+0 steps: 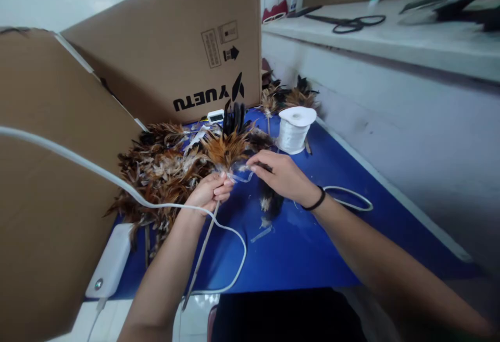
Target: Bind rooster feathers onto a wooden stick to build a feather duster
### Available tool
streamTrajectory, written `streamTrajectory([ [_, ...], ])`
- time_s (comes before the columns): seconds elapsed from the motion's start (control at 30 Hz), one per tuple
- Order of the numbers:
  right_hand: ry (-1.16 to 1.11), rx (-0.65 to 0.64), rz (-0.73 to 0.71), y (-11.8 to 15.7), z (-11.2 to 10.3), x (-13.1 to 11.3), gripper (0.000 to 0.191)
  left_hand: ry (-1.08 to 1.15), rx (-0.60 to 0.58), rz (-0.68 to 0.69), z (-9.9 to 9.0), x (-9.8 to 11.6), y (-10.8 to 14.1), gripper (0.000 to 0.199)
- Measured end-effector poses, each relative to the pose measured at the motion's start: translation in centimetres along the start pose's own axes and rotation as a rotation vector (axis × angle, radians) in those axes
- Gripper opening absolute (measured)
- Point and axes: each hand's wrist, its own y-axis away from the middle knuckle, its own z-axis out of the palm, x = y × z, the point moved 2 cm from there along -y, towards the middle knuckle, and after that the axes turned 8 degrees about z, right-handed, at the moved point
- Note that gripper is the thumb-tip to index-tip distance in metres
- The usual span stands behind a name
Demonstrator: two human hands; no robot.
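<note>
My left hand (213, 191) is closed around a thin stick (203, 251) just below a bunch of brown and black feathers (226, 147) at its top. Clear tape (242, 177) runs from the base of those feathers towards my right hand (283, 173). The right thumb and fingers are pinched on the tape's end, and a black band circles that wrist. Beyond the right hand stands a spool of white tape or ribbon (292, 136). A large heap of loose brown feathers (164, 175) lies to the left of my left hand.
A tall cardboard box (156, 45) stands behind the feathers. A white cable (78, 162) crosses over my left forearm. A white power bank (111, 261) lies at the table's left edge. Scissors (351, 22) rest on the ledge at upper right. Feather scraps (265, 222) dot the blue tabletop (304, 253).
</note>
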Motion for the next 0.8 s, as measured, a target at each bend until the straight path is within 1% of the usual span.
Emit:
streamTrajectory([
  [0.07, 0.032, -0.004, -0.051, -0.3, 0.4, 0.3, 0.016, 0.007, -0.038, -0.012, 0.1, -0.6, 0.0, 0.011],
  [0.13, 0.042, -0.016, -0.071, -0.3, 0.9, 0.4, 0.016, 0.006, -0.052, -0.017, 0.1, -1.1, 0.1, 0.014],
  [0.27, 0.051, -0.039, -0.081, 0.0, 1.2, 0.3, 0.018, 0.002, -0.056, -0.038, -0.2, -1.7, 0.2, 0.016],
  [0.37, 0.092, -0.08, -0.076, 0.2, 1.3, 0.3, 0.019, 0.003, -0.034, -0.056, -0.4, -2.0, 0.2, 0.018],
  [0.5, 0.19, -0.106, -0.056, 0.3, 1.4, 0.4, 0.02, 0.006, -0.022, -0.078, -0.6, -2.3, 0.1, 0.02],
  [0.67, 0.356, -0.14, -0.091, 0.6, 1.6, 0.3, 0.022, 0.028, -0.009, -0.098, -0.8, -2.8, 0.0, 0.019],
  [0.8, 0.462, -0.156, -0.112, 0.8, 1.6, 0.2, 0.021, 0.005, -0.01, -0.107, -1.1, -3.2, -0.2, 0.02],
])
